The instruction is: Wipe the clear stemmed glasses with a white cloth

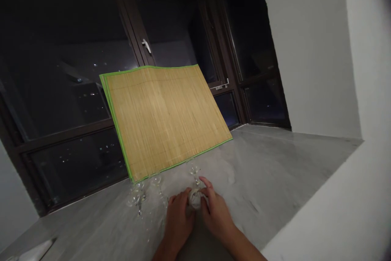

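I took clock bearings from the point where the two hands met. The dark-framed window (130,33) was the largest item, running from 9 round past 12 o'clock, its panes black with scattered points of light. The grey marbled ledge (284,167) came next, spreading below the window and reaching out widest toward 2 and 9 o'clock. A plain grey wall (311,49) rose between 1 and 2. I noted a straw-coloured slatted mat (169,118), edged in green, toward 11 to 12 o'clock; it stood tilted in front of the window with its lower edge at the ledge. The right hand (216,208) was at 3 to 4 o'clock, thumb and fingers bent against the near side of the wad, index finger stretched out past it. The left hand (180,214) was at 8, its fingers curled against the opposite side. A white flat object (35,251), cut off by the picture edge, lay between 8 and 9. Clear glassy pieces (139,196) stood in a loose group from 9 to 10; a lone clear piece (194,169) was at 12, just beside the right index fingertip, contact not determinable. The whitish wad (194,199), crumpled-looking, was gripped between both hands above the ledge; I could not identify its material. Smallest entry: a pale window handle (147,46), 11 o'clock.
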A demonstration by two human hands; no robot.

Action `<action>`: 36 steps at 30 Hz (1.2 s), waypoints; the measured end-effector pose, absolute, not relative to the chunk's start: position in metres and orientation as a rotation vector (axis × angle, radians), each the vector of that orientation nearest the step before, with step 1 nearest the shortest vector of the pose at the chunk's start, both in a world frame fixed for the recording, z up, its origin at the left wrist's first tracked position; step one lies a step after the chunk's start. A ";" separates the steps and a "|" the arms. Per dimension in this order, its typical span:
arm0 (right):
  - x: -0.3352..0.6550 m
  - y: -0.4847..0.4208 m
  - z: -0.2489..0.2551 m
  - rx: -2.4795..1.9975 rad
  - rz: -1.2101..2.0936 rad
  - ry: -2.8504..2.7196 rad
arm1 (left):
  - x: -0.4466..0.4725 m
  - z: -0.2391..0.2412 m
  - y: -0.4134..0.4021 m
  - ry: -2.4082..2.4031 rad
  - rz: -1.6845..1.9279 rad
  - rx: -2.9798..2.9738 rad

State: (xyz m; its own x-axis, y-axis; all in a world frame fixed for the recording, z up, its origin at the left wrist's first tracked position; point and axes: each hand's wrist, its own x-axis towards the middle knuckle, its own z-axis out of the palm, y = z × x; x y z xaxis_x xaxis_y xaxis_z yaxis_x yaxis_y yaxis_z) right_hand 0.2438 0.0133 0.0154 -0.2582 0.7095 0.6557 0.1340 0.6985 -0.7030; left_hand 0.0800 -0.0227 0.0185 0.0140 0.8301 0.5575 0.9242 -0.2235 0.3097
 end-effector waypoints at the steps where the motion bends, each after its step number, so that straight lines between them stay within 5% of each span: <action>1: 0.244 0.013 0.016 -0.676 0.608 -1.756 | 0.080 0.019 -0.023 -1.875 -0.997 -2.114; 5: 0.247 0.020 0.017 -0.747 0.536 -1.626 | 0.079 0.019 -0.025 -1.933 -1.010 -2.041; 13: 0.246 0.032 0.011 -0.686 0.920 -1.624 | 0.080 0.020 -0.025 -1.926 -0.948 -2.082; 36: 0.258 0.036 0.017 -0.717 0.699 -1.504 | 0.060 0.011 -0.020 -2.018 -0.948 -2.019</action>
